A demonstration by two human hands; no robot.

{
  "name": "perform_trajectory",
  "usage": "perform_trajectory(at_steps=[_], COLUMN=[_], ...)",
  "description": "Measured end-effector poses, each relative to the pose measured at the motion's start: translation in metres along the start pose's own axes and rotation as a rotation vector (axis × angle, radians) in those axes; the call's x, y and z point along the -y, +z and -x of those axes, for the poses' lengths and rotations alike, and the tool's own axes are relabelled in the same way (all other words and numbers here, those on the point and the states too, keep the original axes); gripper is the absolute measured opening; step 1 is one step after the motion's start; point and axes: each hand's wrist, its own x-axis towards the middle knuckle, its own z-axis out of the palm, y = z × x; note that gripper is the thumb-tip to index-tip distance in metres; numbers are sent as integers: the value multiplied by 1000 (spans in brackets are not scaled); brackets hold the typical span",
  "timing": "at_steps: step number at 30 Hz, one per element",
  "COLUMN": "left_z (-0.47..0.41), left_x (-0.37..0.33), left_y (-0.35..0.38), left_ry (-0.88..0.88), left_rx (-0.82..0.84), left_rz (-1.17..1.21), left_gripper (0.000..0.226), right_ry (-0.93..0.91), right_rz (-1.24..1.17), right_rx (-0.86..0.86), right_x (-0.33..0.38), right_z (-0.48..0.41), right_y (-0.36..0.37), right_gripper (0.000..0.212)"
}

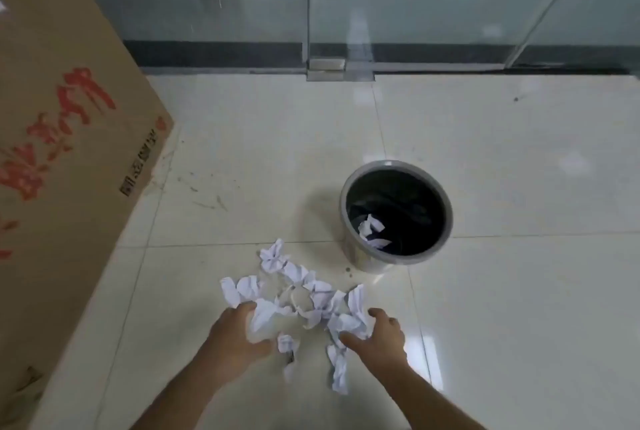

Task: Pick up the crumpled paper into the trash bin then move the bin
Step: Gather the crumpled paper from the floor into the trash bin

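Paper [304,294], crumpled and white, lay scattered on the tiled floor [502,291], just in front of the trash bin [349,218]. The heap's long axis ran from far left to near right. The grey bin stood upright, mouth up, with a few paper scraps in its dark liner. My left hand [232,336] curled on the heap's left edge, its grip closing on a wad; my right hand [377,336] clawed into the right edge, touching paper, though I could not tell whether it held any. Motion blur softened the nearest scraps. The cardboard box [62,138] at left was cut off by the frame.
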Motion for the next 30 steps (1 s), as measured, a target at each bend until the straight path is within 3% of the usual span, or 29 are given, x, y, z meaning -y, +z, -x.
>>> perform_trajectory(at_steps=[7, 10, 14, 18, 22, 24, 27, 30], left_z=[-150, -198, -232, -241, -250, -253, -246, -239], left_x=[75, 97, 103, 90, 66, 53, 40, 37], left_y=[53, 59, 68, 90, 103, 109, 132, 158], left_ry=[39, -24, -40, 104, 313, 346, 408, 463], left_rx=[-94, -161, -82, -35, -48, 13, 71, 155], left_rz=[-156, -264, -344, -487, -691, -749, -760, -567], left_gripper=[119, 136, 149, 155, 151, 140, 99, 67], right_ry=[30, 6, -79, -199, -310, -355, -391, -356], right_rz=[126, 196, 293, 304, 415, 409, 297, 257], right_rx=[-51, -65, -28, -14, -33, -63, -54, 25], right_x=[-48, -66, -83, -79, -54, -48, -43, -40], right_z=[-136, -171, -186, -189, -196, -201, -202, -201], right_y=[81, 101, 120, 133, 144, 150, 160, 166], right_gripper=[117, 133, 143, 145, 143, 126, 76, 69])
